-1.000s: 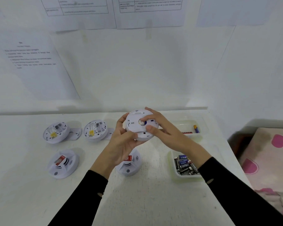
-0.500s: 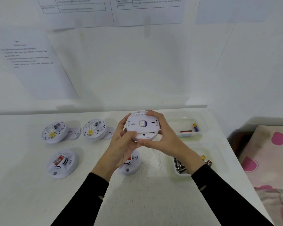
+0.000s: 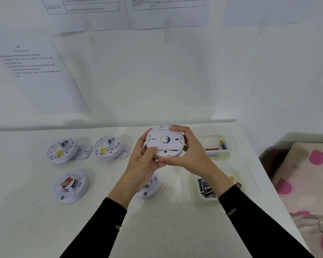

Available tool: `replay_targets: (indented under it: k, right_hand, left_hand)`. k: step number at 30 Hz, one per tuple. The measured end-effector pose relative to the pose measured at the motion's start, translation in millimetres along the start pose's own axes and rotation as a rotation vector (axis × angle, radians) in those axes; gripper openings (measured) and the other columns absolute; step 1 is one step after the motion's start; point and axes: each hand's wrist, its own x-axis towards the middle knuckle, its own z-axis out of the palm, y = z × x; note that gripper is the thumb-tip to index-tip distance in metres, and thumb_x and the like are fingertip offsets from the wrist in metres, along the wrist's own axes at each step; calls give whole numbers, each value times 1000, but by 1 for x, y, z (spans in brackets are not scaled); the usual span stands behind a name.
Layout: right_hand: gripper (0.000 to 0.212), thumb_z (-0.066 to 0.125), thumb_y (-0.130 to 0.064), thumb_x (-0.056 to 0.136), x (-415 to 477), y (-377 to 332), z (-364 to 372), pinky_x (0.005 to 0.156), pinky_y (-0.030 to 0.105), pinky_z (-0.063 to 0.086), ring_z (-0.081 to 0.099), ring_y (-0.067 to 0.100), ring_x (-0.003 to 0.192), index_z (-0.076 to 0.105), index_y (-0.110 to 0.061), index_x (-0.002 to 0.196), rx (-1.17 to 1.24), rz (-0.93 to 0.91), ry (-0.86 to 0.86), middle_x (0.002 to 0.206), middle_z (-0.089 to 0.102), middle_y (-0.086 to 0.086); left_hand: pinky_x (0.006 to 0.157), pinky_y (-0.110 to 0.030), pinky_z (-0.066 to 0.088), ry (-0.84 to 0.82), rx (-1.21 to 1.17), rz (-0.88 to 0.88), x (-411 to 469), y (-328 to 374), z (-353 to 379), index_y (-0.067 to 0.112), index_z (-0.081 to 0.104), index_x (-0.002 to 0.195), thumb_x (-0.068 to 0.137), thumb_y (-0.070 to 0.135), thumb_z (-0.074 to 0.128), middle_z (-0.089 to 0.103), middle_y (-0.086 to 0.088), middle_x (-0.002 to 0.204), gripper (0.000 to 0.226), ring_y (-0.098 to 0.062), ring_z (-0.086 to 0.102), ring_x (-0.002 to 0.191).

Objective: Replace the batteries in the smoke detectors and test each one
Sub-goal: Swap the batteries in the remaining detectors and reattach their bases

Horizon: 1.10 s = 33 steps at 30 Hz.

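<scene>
A round white smoke detector (image 3: 164, 141) is held above the white table (image 3: 166, 229), its back plate facing me. My left hand (image 3: 142, 164) grips its left and lower edge, thumb on the plate. My right hand (image 3: 188, 153) curls round its right side from behind. Two opened detectors (image 3: 61, 150) (image 3: 107, 147) lie at the back left with their mounting plates beside them. A closed detector (image 3: 71, 185) sits front left. Another closed detector (image 3: 149, 189) lies partly hidden under my left wrist.
A clear tray (image 3: 199, 194) of several dark batteries sits at the right, partly behind my right forearm. A second clear tray (image 3: 229, 146) behind it holds a few batteries. The table's right edge borders a pink-dotted cloth (image 3: 306, 175). Printed sheets hang on the wall.
My right hand shifted from the plate's top face to cupping the detector's right side. The detector sits slightly more upright toward me. My left hand keeps its grip.
</scene>
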Motion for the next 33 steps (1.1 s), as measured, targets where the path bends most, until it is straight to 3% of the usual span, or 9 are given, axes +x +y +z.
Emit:
replay_targets:
  k: [7,11,16,21,25,28,30,33]
  right_hand:
    - [82,94,-13,55,3,-2,2,87,22,53,61,4,106,50,-27,123,38,28,11,116,62,-11]
    - [82,93,-16,57,4,0,5,94,30,53,60,8,111,49,-29,124,47,32,26,117,62,-9]
    - [82,95,-17,53,4,1,7,91,36,55,61,10,109,49,-29,120,36,40,61,114,62,-10]
    - [81,95,-16,52,3,2,8,90,35,56,61,10,109,49,-29,118,46,31,72,113,62,-15]
    - [82,93,-11,58,3,3,9,92,30,54,58,9,114,47,-26,124,84,18,39,120,60,-8]
    - [84,88,-13,67,0,1,10,92,21,51,51,5,121,42,-31,134,45,-9,-31,133,48,-7]
    - [71,82,-24,76,-1,-1,7,97,22,48,45,1,125,43,-36,134,-33,-27,-94,136,40,-10]
    - [47,74,-37,82,4,-4,1,98,25,47,44,-2,123,52,-35,123,-121,-40,-68,132,41,-14]
  left_hand:
    - [80,-41,60,-35,-31,60,-3,0,4,15,43,142,95,0,43,70,-8,122,50,-32,70,106]
    - [77,-36,59,-5,70,117,-2,-1,7,16,45,140,104,-3,29,72,-3,119,43,-28,71,104]
    - [77,-34,59,46,149,151,-2,-6,9,28,49,133,106,3,29,73,3,118,42,-25,71,105]
    - [78,-35,59,53,150,152,-1,-6,8,28,48,135,107,5,30,72,1,119,40,-27,71,106]
    - [83,-40,59,26,71,101,-2,-4,2,19,42,145,102,2,41,68,-5,126,46,-30,66,114]
    - [90,-42,57,17,251,78,0,0,-6,27,39,149,95,6,48,62,-3,136,58,-22,64,119]
    - [92,-39,56,-6,389,57,0,2,-12,34,31,153,102,5,47,59,3,139,61,-14,64,119]
    - [94,-42,56,-18,371,42,0,4,-18,36,31,152,103,9,46,60,2,138,57,-17,63,121]
